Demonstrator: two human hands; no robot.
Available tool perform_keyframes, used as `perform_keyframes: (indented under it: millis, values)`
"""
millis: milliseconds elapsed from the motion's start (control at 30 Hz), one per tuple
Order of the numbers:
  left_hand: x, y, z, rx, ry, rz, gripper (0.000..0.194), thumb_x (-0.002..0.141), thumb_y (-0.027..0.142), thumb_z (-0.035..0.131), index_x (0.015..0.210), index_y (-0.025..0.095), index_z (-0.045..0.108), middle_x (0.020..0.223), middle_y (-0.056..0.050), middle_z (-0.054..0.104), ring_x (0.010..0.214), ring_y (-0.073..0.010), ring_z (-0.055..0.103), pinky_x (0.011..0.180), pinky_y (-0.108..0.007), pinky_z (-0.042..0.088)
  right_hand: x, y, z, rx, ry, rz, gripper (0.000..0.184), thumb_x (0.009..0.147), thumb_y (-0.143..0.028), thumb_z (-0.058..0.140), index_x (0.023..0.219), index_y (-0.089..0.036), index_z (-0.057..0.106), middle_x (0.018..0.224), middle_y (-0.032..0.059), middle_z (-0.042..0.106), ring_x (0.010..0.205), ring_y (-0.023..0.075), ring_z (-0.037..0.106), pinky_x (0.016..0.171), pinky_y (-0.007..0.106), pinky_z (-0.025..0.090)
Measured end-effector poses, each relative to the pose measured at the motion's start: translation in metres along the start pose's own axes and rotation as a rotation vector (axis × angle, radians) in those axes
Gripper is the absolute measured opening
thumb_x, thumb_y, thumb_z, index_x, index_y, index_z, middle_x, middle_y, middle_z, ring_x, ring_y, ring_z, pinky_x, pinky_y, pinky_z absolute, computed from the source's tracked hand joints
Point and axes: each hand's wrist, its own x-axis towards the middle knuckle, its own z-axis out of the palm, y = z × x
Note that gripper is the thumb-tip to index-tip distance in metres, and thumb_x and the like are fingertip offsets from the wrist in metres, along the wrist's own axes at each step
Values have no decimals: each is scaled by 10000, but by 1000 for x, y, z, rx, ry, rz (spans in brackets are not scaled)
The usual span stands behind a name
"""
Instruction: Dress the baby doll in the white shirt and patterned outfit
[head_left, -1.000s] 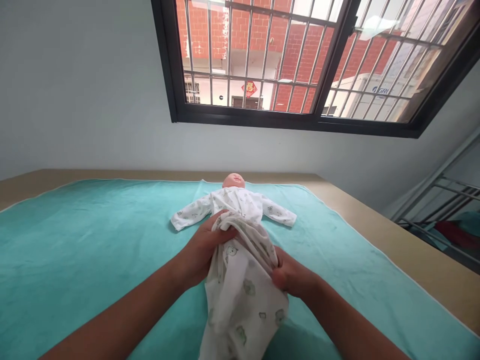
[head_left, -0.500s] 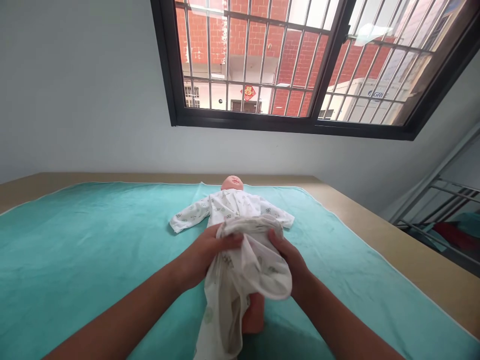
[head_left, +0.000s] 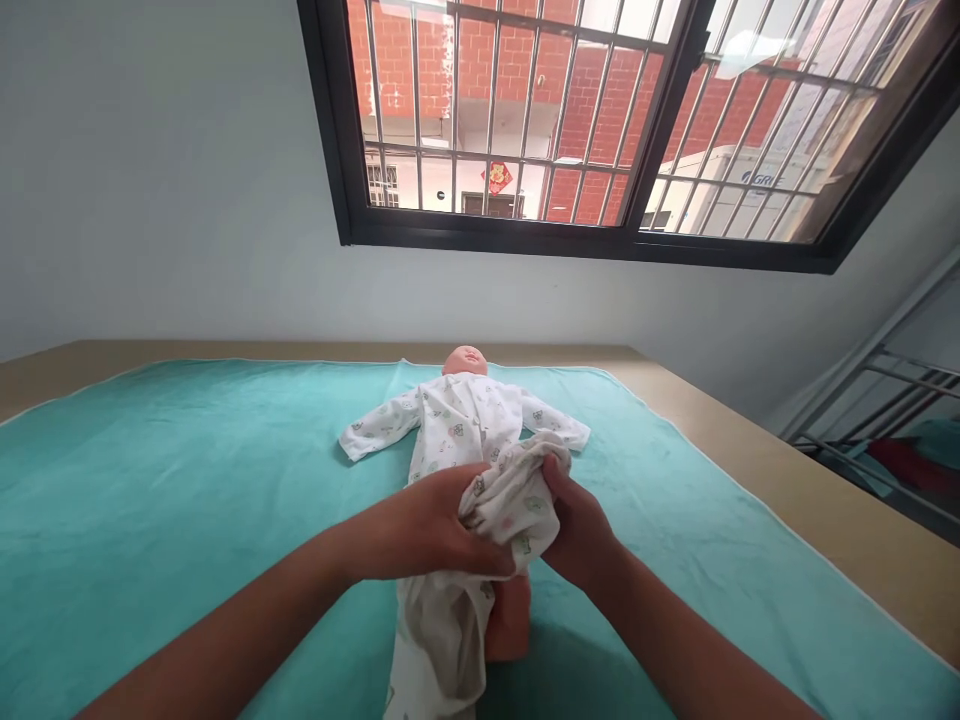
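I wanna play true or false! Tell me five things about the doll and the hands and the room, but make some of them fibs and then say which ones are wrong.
1. The left hand and the right hand both hold the white patterned cloth. True.
2. The doll has both sleeves tucked behind its back. False: they are spread out to the sides.
3. Bars show through the window. True.
4. The blanket under the doll is bright red. False: it is turquoise.
5. The doll's head is hidden under the cloth. False: its head is uncovered, near the far edge of the blanket.
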Motion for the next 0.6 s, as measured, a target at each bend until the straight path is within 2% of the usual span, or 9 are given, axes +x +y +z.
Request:
perform_keyframes:
  millis: [100,167,233,333,400,467,533,600]
  values:
    - [-6,13,-3,-74,78,9,233,799,286,665,1013,199,638,930,-30,657,862,-204,611,725,-287,479,-4,-5,-2,-50,-146,72,793,701,-787,551,1195,-170,610,1067,115,687,1100,289,591,919,405,464]
    - [-12,22,-3,-133,56,-10,195,809,274,645,982,184,643,831,-26,651,782,-185,608,690,-276,476,-8,-9,-3,-95,-245,128,892,671,-865,462,1210,-169,606,1094,125,676,1132,291,575,916,401,464]
    - [-18,29,-1,-164,-9,-36,193,815,267,636,989,185,647,751,-10,630,695,-158,584,649,-262,467,-10,-15,-1,-147,-302,120,916,676,-882,410,1208,-164,609,1097,133,672,1129,288,577,887,390,476]
    - [-22,32,6,-121,-25,-51,210,819,276,630,1016,206,656,767,-1,631,660,-142,569,622,-250,459,-12,-24,9,-271,-383,30,844,627,-778,628,1215,-173,602,1098,119,668,1083,282,592,842,366,489]
    - [-21,29,10,-72,10,-60,212,809,275,630,1006,206,667,807,-11,644,682,-150,577,614,-249,456,-13,-28,21,-368,-422,46,806,552,-599,808,1212,-186,602,1085,93,672,1036,274,605,837,358,487]
    - [-18,24,13,-97,39,-72,241,787,256,633,1018,198,672,857,-25,652,736,-167,586,633,-256,459,-17,-27,33,-458,-320,97,676,564,-399,853,1168,-191,630,1032,62,688,975,255,619,826,348,485]
    - [-13,17,15,-160,51,-69,271,755,236,640,1020,186,669,868,-31,650,766,-175,586,652,-262,461,-25,-20,41,-525,-103,115,516,607,-238,793,1105,-192,663,963,37,703,913,235,627,786,327,488]
    - [-8,8,16,-144,9,-82,287,695,224,679,978,185,667,848,-19,648,767,-179,587,660,-265,462,-37,-7,41,-570,95,105,421,616,-170,713,1035,-184,684,893,23,707,858,221,623,743,309,484]
